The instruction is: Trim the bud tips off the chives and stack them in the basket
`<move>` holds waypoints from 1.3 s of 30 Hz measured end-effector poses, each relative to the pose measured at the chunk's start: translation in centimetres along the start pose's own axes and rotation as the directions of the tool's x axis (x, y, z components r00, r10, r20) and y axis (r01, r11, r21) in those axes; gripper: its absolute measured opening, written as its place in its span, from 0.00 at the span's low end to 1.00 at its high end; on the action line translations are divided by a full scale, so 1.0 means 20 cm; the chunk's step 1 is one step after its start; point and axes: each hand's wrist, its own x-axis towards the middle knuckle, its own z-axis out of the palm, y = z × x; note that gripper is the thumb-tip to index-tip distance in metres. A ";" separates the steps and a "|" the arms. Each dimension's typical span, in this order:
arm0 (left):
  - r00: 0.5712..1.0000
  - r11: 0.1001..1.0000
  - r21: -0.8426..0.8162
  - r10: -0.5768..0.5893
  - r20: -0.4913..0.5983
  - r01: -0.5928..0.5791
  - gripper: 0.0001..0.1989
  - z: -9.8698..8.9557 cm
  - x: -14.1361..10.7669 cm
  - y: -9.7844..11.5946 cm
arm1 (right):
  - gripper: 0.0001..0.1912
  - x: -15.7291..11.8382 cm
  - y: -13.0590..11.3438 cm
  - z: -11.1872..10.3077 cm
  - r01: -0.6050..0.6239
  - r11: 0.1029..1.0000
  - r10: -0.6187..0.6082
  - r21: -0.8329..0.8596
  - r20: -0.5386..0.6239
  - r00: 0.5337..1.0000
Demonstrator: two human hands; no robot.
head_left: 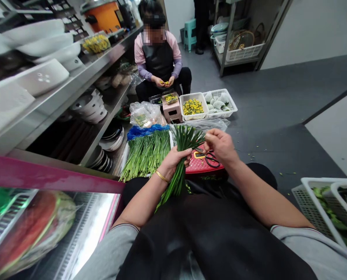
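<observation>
My left hand (175, 161), with a gold bangle on its wrist, is wrapped round a bunch of long green garlic chives (176, 181). The bunch slants, its dark tips fanned out above the fist and its stems running down towards my lap. Beside the tips my right hand (220, 144) is closed in a pinch; what its fingers hold, if anything, is too small to make out. Black-handled scissors (210, 158) lie below it on a red stool top (195, 165). More garlic chives (147, 153) lie in rows in a white tray to the left.
Across from me a seated person (158, 54) handles small yellow flowers. Before them stand a white basket of yellow flowers (193, 108) and a basket of net-wrapped produce (220, 103). Metal shelves (82, 77) with bowls line the left. White crates (316, 202) of greens stand at right.
</observation>
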 end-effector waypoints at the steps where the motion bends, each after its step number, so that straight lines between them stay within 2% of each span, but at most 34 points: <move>1: 1.000 1.000 0.004 0.004 0.001 -0.004 0.22 0.00 0.00 0.00 | 0.20 0.01 -0.03 -0.03 -0.052 0.997 0.048 0.063 0.071 0.996; 3: 1.000 1.000 0.019 0.011 0.004 -0.011 0.22 0.01 0.00 0.00 | 0.21 0.04 -0.09 -0.10 -0.043 0.999 0.043 -0.006 0.146 0.988; 6: 1.000 0.999 0.040 0.015 0.017 -0.016 0.21 0.03 -0.01 0.00 | 0.17 0.09 -0.14 -0.13 0.085 0.956 -0.081 -0.282 0.027 0.996; 8: 1.000 0.998 0.054 0.012 0.028 -0.013 0.21 0.05 -0.01 0.00 | 0.14 0.13 -0.13 -0.12 0.103 0.922 -0.113 -0.374 -0.004 0.994; 12: 0.998 0.998 0.068 -0.014 0.069 0.010 0.23 0.04 -0.02 0.00 | 0.16 0.16 -0.06 -0.10 0.074 0.952 -0.055 -0.297 0.070 0.996; 19: 0.993 1.000 -0.008 -0.019 0.120 0.020 0.23 -0.01 -0.02 0.00 | 0.17 0.07 -0.01 -0.15 0.053 0.983 -0.036 -0.177 0.100 0.994; 22: 0.995 1.000 0.005 -0.022 0.101 0.022 0.21 -0.01 -0.01 0.00 | 0.17 0.04 -0.01 -0.17 0.063 0.976 -0.037 -0.206 0.128 0.991; 24: 0.996 0.999 0.018 -0.029 0.081 0.028 0.20 -0.01 0.00 0.00 | 0.16 0.03 -0.02 -0.19 0.131 0.955 -0.092 -0.267 0.156 0.983; 28: 0.998 0.999 0.034 -0.032 0.060 0.030 0.20 0.00 0.01 0.00 | 0.15 0.02 -0.04 -0.21 0.325 0.837 -0.227 -0.441 0.261 0.938; 31: 0.998 0.998 0.043 -0.036 0.046 0.034 0.20 0.00 0.01 0.00 | 0.15 0.01 -0.05 -0.22 0.457 0.610 -0.260 -0.648 0.381 0.887; 33: 0.999 0.999 0.044 -0.034 0.043 0.033 0.20 -0.01 0.01 0.01 | 0.15 0.01 -0.05 -0.22 0.492 0.434 -0.247 -0.755 0.426 0.871; 34: 0.998 0.999 0.044 -0.035 0.045 0.033 0.20 -0.01 0.01 0.01 | 0.16 0.00 -0.05 -0.21 0.496 0.375 -0.242 -0.783 0.434 0.868; 36: 0.998 0.998 0.042 -0.039 0.052 0.036 0.20 -0.01 0.01 0.01 | 0.16 -0.01 -0.04 -0.20 0.507 0.341 -0.252 -0.792 0.442 0.861; 38: 0.997 0.998 0.041 -0.043 0.062 0.041 0.20 -0.01 0.01 0.02 | 0.15 -0.02 -0.04 -0.18 0.505 0.405 -0.295 -0.763 0.413 0.861; 39: 0.997 0.998 0.041 -0.044 0.067 0.041 0.20 0.00 0.00 0.02 | 0.14 -0.02 -0.03 -0.16 0.482 0.474 -0.324 -0.737 0.363 0.873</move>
